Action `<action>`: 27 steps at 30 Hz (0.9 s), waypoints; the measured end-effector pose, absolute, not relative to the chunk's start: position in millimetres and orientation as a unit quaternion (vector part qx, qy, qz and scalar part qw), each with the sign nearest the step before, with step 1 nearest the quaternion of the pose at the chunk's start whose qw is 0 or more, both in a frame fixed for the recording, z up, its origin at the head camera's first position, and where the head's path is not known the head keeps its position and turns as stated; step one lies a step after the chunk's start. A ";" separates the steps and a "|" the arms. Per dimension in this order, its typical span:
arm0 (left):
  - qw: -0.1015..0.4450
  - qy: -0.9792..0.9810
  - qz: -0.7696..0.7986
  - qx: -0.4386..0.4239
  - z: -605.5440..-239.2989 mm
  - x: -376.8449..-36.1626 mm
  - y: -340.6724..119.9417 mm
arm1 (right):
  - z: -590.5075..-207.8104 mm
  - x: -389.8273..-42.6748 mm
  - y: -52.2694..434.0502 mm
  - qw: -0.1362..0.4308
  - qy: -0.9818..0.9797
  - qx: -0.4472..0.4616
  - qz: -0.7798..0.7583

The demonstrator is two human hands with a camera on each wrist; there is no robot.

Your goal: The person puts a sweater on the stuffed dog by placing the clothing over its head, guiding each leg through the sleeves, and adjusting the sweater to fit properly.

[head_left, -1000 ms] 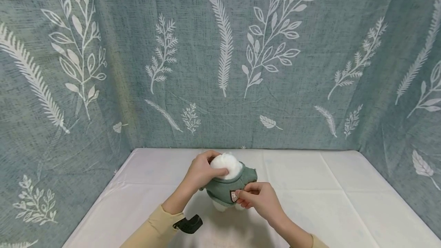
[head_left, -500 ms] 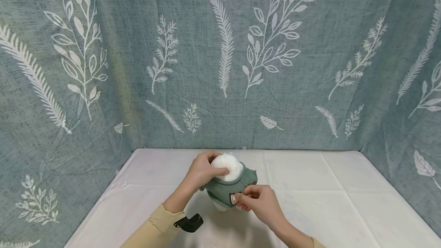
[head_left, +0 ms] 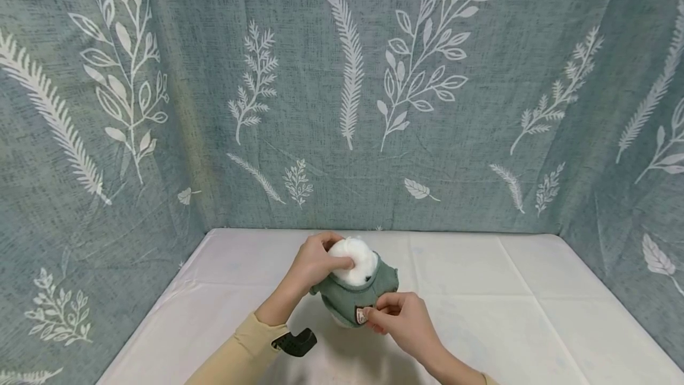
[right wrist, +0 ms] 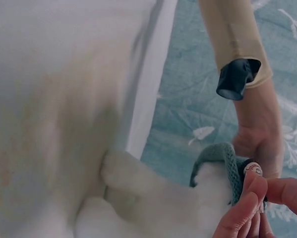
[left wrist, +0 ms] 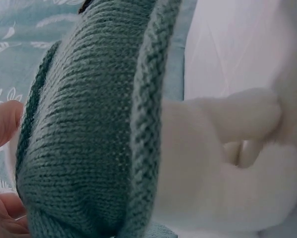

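Note:
A white plush toy (head_left: 354, 257) wearing a green knitted sweater (head_left: 363, 297) stands on the white-covered table. My left hand (head_left: 316, 263) grips the toy's head, thumb across its top. With thumb and fingertips my right hand (head_left: 401, 316) pinches the sweater's front at a small dark-edged patch (head_left: 361, 315). In the left wrist view the ribbed sweater hem (left wrist: 147, 114) sits above the toy's white legs (left wrist: 227, 163). The right wrist view shows the patch (right wrist: 253, 168) between my right thumb and fingers, with the toy's white feet (right wrist: 121, 173) below the hem.
A white cloth (head_left: 497, 290) with fold creases covers the table. Blue-green curtains (head_left: 299, 106) printed with white leaves hang along the back and both sides. A black device (head_left: 295, 343) is strapped at my left cuff.
My right hand has moved slightly down with the pinched sweater front. The toy's head tilts a little, and a dark spot shows near the collar. My left hand keeps its grip.

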State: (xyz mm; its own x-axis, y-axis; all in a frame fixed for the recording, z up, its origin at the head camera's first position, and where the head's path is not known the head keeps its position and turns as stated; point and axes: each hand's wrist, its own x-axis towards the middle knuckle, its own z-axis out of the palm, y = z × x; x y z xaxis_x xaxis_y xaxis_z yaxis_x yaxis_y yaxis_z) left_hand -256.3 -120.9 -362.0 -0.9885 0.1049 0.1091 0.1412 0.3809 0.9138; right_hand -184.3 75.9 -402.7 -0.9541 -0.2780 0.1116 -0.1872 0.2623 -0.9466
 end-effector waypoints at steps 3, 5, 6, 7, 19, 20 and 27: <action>0.015 -0.827 -0.558 -0.073 -361.8 -257.3 -120.5 | -402.5 -182.7 75.7 0.035 0.802 -0.154 -0.575; 0.013 -0.824 -0.561 -0.073 -362.1 -258.2 -120.6 | -402.6 -181.6 75.3 0.030 0.802 -0.162 -0.574; 0.013 -0.824 -0.562 -0.073 -362.3 -258.5 -120.8 | -402.7 -181.0 75.1 0.028 0.802 -0.166 -0.574; 0.012 -0.823 -0.562 -0.074 -362.5 -258.8 -121.0 | -403.0 -180.7 74.9 0.025 0.803 -0.168 -0.572; 0.011 -0.809 -0.583 -0.074 -360.7 -257.1 -119.4 | -411.4 -178.9 74.3 0.019 0.817 -0.169 -0.551; 0.011 -0.808 -0.585 -0.072 -360.4 -257.0 -119.3 | -411.8 -178.6 74.4 0.019 0.817 -0.167 -0.551; 0.008 -0.807 -0.587 -0.068 -362.5 -257.2 -118.7 | -413.9 -177.2 75.1 0.024 0.817 -0.162 -0.552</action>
